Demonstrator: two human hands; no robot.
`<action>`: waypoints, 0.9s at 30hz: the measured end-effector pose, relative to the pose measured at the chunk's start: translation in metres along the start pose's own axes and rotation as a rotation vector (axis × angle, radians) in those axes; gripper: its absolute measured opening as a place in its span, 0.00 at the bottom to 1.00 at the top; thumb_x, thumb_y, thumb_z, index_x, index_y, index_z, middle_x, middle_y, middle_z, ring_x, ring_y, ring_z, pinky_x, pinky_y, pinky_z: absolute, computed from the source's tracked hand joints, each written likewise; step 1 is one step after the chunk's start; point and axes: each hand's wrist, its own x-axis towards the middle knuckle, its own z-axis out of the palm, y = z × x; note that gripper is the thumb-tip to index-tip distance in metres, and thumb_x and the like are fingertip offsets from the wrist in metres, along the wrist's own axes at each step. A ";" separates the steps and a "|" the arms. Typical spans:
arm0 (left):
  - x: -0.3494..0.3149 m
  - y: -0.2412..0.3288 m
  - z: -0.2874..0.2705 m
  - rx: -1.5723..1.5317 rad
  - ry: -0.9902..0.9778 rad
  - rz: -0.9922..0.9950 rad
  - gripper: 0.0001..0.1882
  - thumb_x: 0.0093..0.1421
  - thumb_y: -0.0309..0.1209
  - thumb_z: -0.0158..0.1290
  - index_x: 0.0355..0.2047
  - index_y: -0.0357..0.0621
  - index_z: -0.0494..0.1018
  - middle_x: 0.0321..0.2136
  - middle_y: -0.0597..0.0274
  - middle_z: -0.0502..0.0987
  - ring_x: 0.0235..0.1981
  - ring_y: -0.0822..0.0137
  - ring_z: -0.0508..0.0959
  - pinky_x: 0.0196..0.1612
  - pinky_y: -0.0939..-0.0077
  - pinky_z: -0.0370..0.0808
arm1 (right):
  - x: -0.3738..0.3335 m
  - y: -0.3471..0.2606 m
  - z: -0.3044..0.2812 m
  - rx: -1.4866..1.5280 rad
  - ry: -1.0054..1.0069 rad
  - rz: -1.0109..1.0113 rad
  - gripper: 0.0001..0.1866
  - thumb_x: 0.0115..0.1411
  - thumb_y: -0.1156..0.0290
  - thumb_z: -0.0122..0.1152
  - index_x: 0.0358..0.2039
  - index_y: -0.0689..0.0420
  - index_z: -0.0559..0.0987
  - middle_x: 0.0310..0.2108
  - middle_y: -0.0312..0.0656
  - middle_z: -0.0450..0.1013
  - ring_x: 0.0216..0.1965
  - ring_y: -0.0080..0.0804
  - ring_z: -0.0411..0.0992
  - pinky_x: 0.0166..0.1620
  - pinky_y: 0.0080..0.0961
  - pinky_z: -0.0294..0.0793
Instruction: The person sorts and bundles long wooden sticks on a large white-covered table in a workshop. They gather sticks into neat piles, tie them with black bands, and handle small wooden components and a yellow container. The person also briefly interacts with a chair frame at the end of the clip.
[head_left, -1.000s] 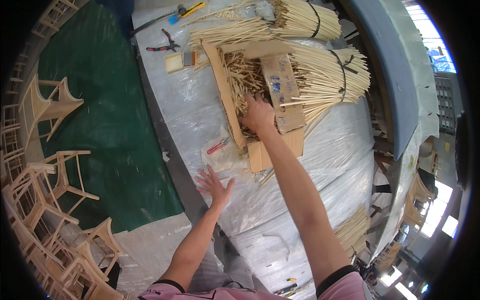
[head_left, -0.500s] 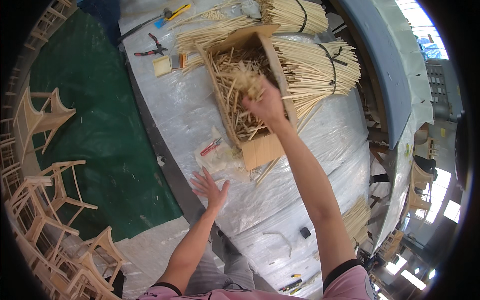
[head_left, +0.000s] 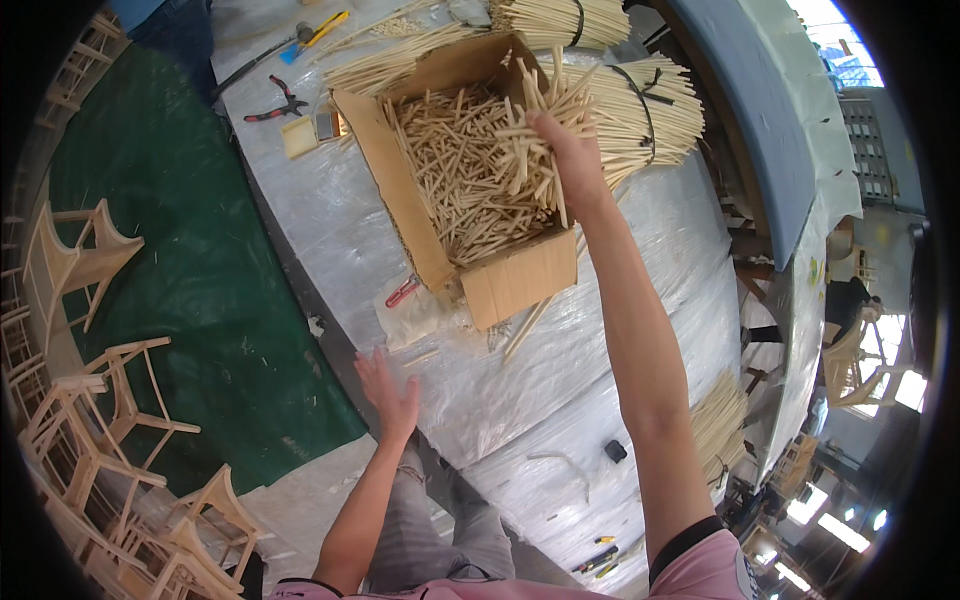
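A cardboard box (head_left: 520, 287) with raised flaps stands on the plastic-covered table, full of short cut wooden sticks (head_left: 455, 170). My right hand (head_left: 574, 168) is closed around a thick bunch of these short sticks (head_left: 545, 105), at the box's right wall. The bunch fans out in several directions, and it hides part of that wall. My left hand (head_left: 388, 398) is held open, fingers apart, near the table's left edge, below the box's near end. A red-handled tool (head_left: 402, 291) lies on a pale crumpled sheet between that hand and the box.
Bundles of long thin sticks (head_left: 660, 105) tied with black straps lie behind and right of the box. Pliers (head_left: 278, 104) and a yellow cutter (head_left: 330, 25) rest at the far left. Wooden chair frames (head_left: 135, 395) stand around a green floor sheet (head_left: 190, 260).
My right hand has moved rightward, from over the middle of the box to its right wall, with the stick bunch. The left hand has shifted slightly left and down. The box's left flap appears wider.
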 end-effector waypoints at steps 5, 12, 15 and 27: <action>-0.011 0.011 -0.030 0.030 0.079 0.167 0.41 0.66 0.33 0.56 0.76 0.42 0.53 0.76 0.33 0.47 0.76 0.33 0.47 0.75 0.41 0.45 | -0.032 -0.052 0.003 0.013 0.028 0.130 0.22 0.68 0.55 0.58 0.49 0.63 0.80 0.38 0.44 0.81 0.34 0.30 0.80 0.38 0.29 0.83; -0.012 0.071 0.008 -0.127 -0.059 0.278 0.32 0.69 0.29 0.52 0.72 0.39 0.59 0.73 0.41 0.56 0.74 0.40 0.54 0.74 0.45 0.52 | -0.101 -0.096 -0.036 0.394 -0.219 0.131 0.20 0.64 0.57 0.66 0.45 0.61 0.81 0.35 0.44 0.82 0.31 0.30 0.81 0.37 0.29 0.85; 0.014 0.071 0.051 -0.209 0.145 0.227 0.32 0.71 0.35 0.52 0.73 0.46 0.58 0.73 0.46 0.57 0.74 0.46 0.55 0.73 0.45 0.53 | -0.134 -0.105 -0.049 0.512 -0.143 0.069 0.23 0.65 0.55 0.62 0.48 0.65 0.78 0.38 0.51 0.81 0.37 0.36 0.83 0.39 0.33 0.88; 0.078 0.089 0.089 -0.972 -0.306 -0.214 0.32 0.68 0.52 0.53 0.71 0.68 0.61 0.69 0.55 0.62 0.67 0.50 0.66 0.69 0.36 0.62 | -0.445 0.022 -0.367 1.037 0.196 -0.081 0.28 0.70 0.48 0.54 0.50 0.64 0.77 0.44 0.52 0.79 0.43 0.47 0.81 0.41 0.44 0.89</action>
